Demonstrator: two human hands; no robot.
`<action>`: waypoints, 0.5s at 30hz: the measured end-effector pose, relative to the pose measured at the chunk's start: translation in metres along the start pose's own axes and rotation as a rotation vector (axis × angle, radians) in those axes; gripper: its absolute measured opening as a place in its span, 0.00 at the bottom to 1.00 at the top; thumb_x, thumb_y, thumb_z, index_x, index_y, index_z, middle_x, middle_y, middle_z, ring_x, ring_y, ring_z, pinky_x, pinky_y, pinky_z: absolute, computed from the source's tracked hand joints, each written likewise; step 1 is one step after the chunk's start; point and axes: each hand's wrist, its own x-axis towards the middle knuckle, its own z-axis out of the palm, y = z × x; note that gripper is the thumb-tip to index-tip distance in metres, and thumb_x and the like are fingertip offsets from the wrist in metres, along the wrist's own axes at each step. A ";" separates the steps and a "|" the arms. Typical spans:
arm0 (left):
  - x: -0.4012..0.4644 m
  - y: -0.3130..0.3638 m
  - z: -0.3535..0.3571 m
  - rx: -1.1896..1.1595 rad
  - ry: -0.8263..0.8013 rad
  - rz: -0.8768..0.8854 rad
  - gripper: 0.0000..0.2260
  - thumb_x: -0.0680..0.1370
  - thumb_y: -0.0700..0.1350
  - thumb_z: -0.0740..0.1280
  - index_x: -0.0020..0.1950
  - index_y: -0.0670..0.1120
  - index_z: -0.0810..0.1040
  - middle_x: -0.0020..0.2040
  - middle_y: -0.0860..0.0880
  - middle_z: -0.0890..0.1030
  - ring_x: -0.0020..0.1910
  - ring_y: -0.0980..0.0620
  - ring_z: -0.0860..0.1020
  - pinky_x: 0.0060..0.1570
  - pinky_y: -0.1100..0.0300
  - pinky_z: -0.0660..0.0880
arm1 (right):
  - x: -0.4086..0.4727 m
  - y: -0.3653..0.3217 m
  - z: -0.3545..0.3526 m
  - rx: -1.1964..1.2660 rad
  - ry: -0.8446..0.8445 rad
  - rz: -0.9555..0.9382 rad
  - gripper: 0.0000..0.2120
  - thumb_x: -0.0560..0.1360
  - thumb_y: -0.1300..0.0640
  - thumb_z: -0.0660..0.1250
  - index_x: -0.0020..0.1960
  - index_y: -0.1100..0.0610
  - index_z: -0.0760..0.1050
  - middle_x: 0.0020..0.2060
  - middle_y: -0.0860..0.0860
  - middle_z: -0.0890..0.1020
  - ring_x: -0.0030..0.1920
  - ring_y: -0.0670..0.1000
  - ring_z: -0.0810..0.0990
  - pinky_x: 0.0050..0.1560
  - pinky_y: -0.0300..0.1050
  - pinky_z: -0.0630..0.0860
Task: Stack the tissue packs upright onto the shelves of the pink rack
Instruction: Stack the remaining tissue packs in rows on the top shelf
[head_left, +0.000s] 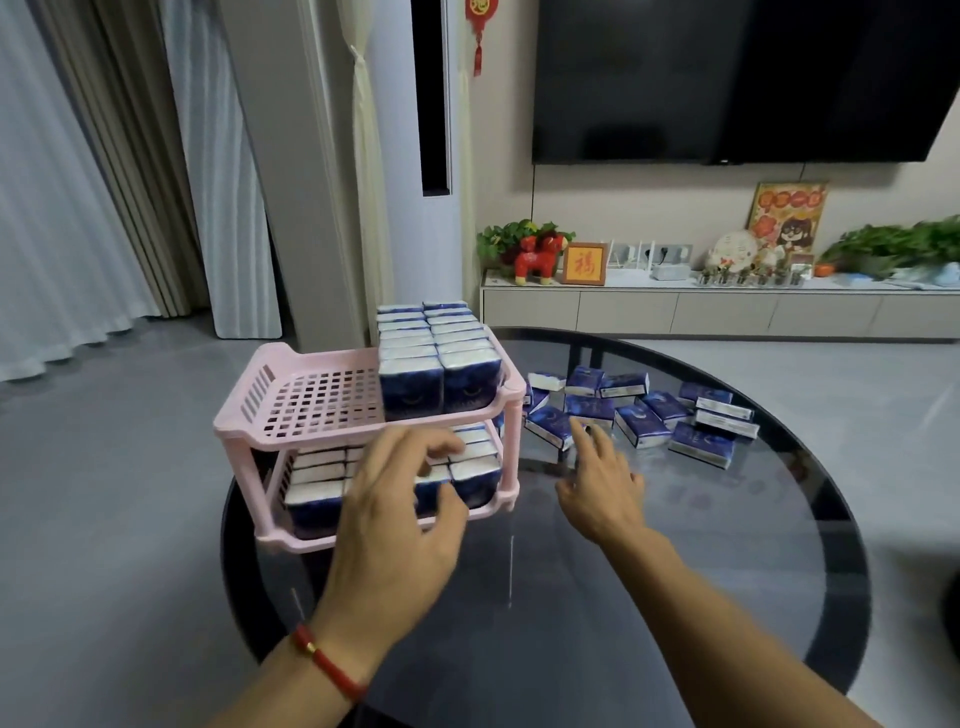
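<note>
At the pink rack (291, 405), both my hands hold nothing.

My left hand (395, 514), fingers loosely curled, hovers before the lower shelf's upright packs (317, 499); whether it touches them I cannot tell. My right hand (602, 488) reaches, fingers spread, toward the loose tissue packs (644, 415) scattered on the round glass table (727, 571). Two rows of upright packs (436, 364) fill the top shelf's right side.

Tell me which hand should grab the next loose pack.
Right. The right hand reaches open toward the loose packs on the table, nearly touching one; the left hand is at the rack.
</note>
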 end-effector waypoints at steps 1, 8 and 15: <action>-0.007 -0.001 0.007 -0.040 -0.084 -0.039 0.19 0.70 0.29 0.71 0.53 0.50 0.79 0.50 0.58 0.75 0.45 0.61 0.75 0.48 0.73 0.69 | 0.006 0.000 0.002 -0.044 -0.012 -0.015 0.37 0.79 0.51 0.63 0.82 0.45 0.48 0.82 0.50 0.53 0.75 0.60 0.63 0.71 0.61 0.63; -0.027 -0.013 0.063 -0.078 -0.533 -0.322 0.17 0.77 0.36 0.68 0.58 0.56 0.77 0.54 0.60 0.73 0.47 0.60 0.74 0.44 0.75 0.70 | 0.028 0.012 0.003 -0.236 0.017 -0.117 0.22 0.81 0.44 0.59 0.74 0.46 0.64 0.80 0.48 0.58 0.77 0.57 0.57 0.68 0.59 0.64; -0.020 -0.015 0.116 -0.351 -0.460 -0.683 0.09 0.81 0.43 0.67 0.61 0.49 0.78 0.52 0.48 0.82 0.42 0.56 0.83 0.45 0.61 0.83 | -0.014 0.026 -0.018 -0.075 0.136 -0.207 0.15 0.73 0.44 0.69 0.56 0.48 0.69 0.52 0.49 0.75 0.54 0.53 0.74 0.56 0.51 0.72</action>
